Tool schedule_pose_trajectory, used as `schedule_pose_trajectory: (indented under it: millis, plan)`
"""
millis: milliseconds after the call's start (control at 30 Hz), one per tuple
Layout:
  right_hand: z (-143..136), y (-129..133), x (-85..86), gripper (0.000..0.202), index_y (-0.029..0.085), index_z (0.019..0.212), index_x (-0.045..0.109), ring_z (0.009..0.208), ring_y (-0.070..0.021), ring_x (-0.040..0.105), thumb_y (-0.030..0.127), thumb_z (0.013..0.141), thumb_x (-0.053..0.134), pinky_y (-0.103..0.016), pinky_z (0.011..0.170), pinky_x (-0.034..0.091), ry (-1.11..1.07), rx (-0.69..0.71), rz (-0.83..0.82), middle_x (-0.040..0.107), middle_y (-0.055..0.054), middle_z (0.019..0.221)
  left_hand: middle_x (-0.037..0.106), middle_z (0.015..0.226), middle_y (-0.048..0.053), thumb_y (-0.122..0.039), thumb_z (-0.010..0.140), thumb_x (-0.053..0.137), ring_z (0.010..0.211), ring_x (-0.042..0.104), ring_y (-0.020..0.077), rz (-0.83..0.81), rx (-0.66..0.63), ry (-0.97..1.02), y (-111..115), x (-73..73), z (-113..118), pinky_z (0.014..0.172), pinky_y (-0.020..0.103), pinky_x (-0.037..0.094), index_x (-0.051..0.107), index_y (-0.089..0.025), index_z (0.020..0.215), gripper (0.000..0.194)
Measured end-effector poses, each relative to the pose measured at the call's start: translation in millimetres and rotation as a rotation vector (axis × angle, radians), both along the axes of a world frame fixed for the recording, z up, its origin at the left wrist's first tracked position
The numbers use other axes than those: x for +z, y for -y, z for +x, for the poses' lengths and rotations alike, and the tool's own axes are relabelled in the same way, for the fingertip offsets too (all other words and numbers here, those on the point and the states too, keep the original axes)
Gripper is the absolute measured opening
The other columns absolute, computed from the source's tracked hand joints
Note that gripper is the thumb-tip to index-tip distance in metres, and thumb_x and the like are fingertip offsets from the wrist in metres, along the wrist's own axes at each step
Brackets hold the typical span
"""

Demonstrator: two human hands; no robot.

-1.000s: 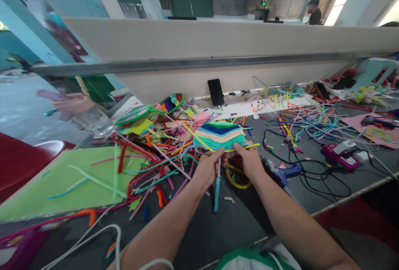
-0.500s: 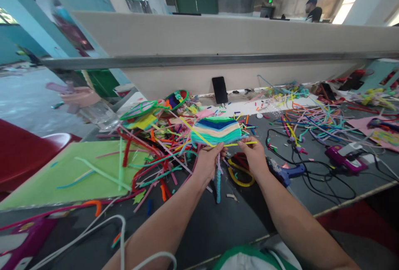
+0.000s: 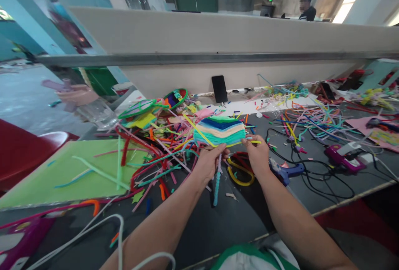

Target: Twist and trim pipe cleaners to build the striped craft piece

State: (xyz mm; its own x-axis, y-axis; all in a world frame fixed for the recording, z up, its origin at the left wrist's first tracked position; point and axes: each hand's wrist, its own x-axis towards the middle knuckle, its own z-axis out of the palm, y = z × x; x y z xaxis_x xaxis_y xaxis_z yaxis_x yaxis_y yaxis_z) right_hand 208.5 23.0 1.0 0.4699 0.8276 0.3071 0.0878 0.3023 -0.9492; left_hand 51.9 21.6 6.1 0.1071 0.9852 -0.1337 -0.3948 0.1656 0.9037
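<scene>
With fingers [image 3: 220,147] pinched at panel [image 3: 222,132] and strip [image 3: 200,131]

Nearest, past a white cord [image 3: 121,239] looped across the table [image 3: 224,232], to the left hand [image 3: 208,162]: closed on the near edge of the panel with its thumb on top and hardly any gap, above a twisted stem [image 3: 216,190]. Pinched almost shut in the right hand [image 3: 258,157], the yellow strip near its right end, by the panel's right corner; impossible to tell whether gripping the panel there too. Held up among scraps, striped face showing.

Apt to lose the strip from that edge if pinched too lightly on the right, with its left length slanting loose over the stripes. Liable to kink if bent sharply, or to buckle the panel if squeezed unevenly. Easy to bump the glue gun [image 3: 291,171], close beside the right wrist, by swinging that arm outward, or to catch its black cables [image 3: 326,195]. Likely, too, to snag the strip's free end in the tangled pile [image 3: 157,166] by tilting left. Farther off, a phone [image 3: 220,89] by the partition [image 3: 199,33] and, beyond, a person [image 3: 308,13].
</scene>
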Motion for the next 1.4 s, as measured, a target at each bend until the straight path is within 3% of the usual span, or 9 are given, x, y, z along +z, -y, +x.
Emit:
schedule_pose_trajectory:
  millis: [267,433,700,867,967,1100,1200,1400]
  plan:
    - [0.0,2.2,-3.3,0.024,0.021,0.067,0.057,0.063,-0.0140,0.051,0.038,0.066,0.073,-0.027,0.064,0.040,-0.047,-0.032,-0.028,0.061,0.003,0.065,0.066,0.059,0.007,-0.034,0.060,0.079,0.049,0.058,0.0106,-0.057,-0.043,0.024,1.8,8.1,0.7,0.048,0.020,0.046,0.067,-0.008,0.063,0.029]
    - [-2.6,-0.2,-6.7,0.027,0.021,0.066,0.054,0.058,-0.0116,0.048,0.036,0.064,0.076,-0.027,0.062,0.039,-0.268,0.056,0.010,0.056,0.006,0.061,0.066,0.060,0.006,-0.034,0.062,0.079,0.050,0.057,0.0099,-0.061,-0.065,0.050,3.6,7.3,0.5,0.049,0.020,0.046,0.067,-0.008,0.064,0.029]
    - [-6.1,-2.2,2.8,0.030,0.020,0.061,0.050,0.053,-0.0127,0.055,0.028,0.057,0.079,-0.029,0.061,0.043,-0.545,0.218,0.026,0.058,0.006,0.053,0.066,0.060,0.006,-0.034,0.062,0.078,0.051,0.057,0.0107,-0.080,-0.082,0.130,3.7,1.8,1.9,0.048,0.021,0.043,0.066,-0.009,0.065,0.028]
    - [-5.9,-1.6,-1.0,0.026,0.019,0.060,0.055,0.053,-0.0126,0.056,0.029,0.058,0.079,-0.028,0.059,0.045,-0.484,0.194,-0.029,0.059,0.004,0.053,0.065,0.061,0.006,-0.038,0.063,0.077,0.052,0.057,0.0099,-0.073,-0.080,0.118,3.1,-0.3,-1.3,0.048,0.020,0.042,0.066,-0.008,0.066,0.032]
    - [-6.1,-2.6,-4.7,0.027,0.018,0.061,0.058,0.054,-0.0115,0.057,0.025,0.053,0.083,-0.026,0.057,0.047,-0.506,0.158,-0.014,0.060,0.005,0.055,0.064,0.060,0.007,-0.042,0.063,0.076,0.050,0.057,0.0097,-0.088,-0.134,0.116,1.1,-4.5,-3.9,0.049,0.020,0.043,0.066,-0.007,0.065,0.037]
    - [-5.8,-8.0,-5.2,0.031,0.018,0.065,0.060,0.060,-0.0114,0.060,0.020,0.046,0.086,-0.024,0.056,0.050,-0.621,0.260,0.014,0.062,0.005,0.059,0.066,0.063,0.007,-0.043,0.062,0.077,0.050,0.057,0.0097,-0.067,-0.147,0.147,-5.0,-10.2,-7.9,0.048,0.020,0.042,0.067,-0.007,0.068,0.038]
    - [-4.7,-6.4,-1.4,0.034,0.019,0.075,0.064,0.065,-0.0107,0.061,0.021,0.048,0.085,-0.023,0.058,0.051,-0.609,0.296,-0.022,0.066,0.004,0.072,0.066,0.061,0.007,-0.041,0.061,0.078,0.050,0.058,0.0097,-0.073,-0.134,0.149,-3.7,-8.0,-7.5,0.049,0.020,0.043,0.067,-0.007,0.067,0.035]
    - [-1.2,-9.5,-6.6,0.025,0.018,0.067,0.061,0.062,-0.0118,0.060,0.027,0.056,0.082,-0.027,0.058,0.051,-0.517,0.280,-0.015,0.064,0.003,0.068,0.066,0.061,0.007,-0.036,0.062,0.078,0.050,0.058,0.0102,-0.069,-0.124,0.131,-5.3,-3.2,-8.7,0.047,0.020,0.043,0.066,-0.007,0.067,0.031]
